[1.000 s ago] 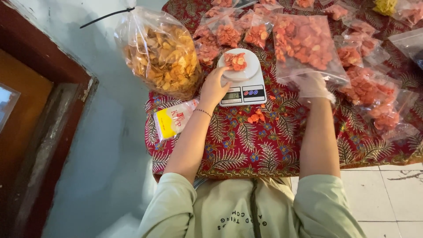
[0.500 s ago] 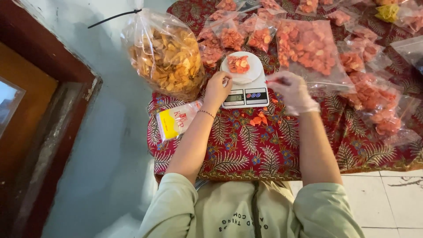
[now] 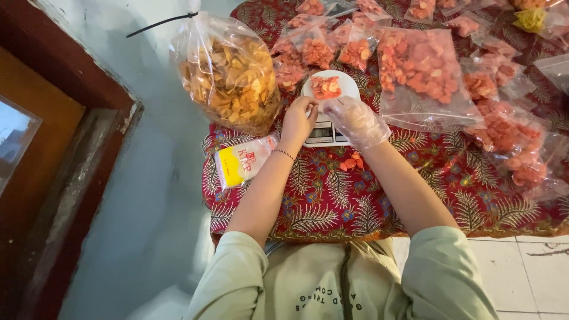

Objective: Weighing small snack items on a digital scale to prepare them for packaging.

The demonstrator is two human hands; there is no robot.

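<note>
A small white kitchen scale [image 3: 326,135] stands on a red patterned cloth [image 3: 332,195]. On its round white pan lies a clear bag of red-orange chips [image 3: 325,86]. My left hand [image 3: 298,120], bare with a thin bracelet, pinches the near edge of that bag. My right hand [image 3: 355,121] wears a clear plastic glove and meets the left hand at the bag's edge, over the scale's display. A few loose red chips [image 3: 352,162] lie on the cloth just in front of the scale.
A large clear sack of yellow-brown chips [image 3: 230,74] stands left of the scale. A big open bag of red chips [image 3: 424,74] lies to the right, with several small filled bags behind and right. A yellow-white packet [image 3: 242,163] lies near the cloth's left edge.
My right hand left the big bag of red chips and came left to the scale. The left hand shifted from the pan's side to its near edge.
</note>
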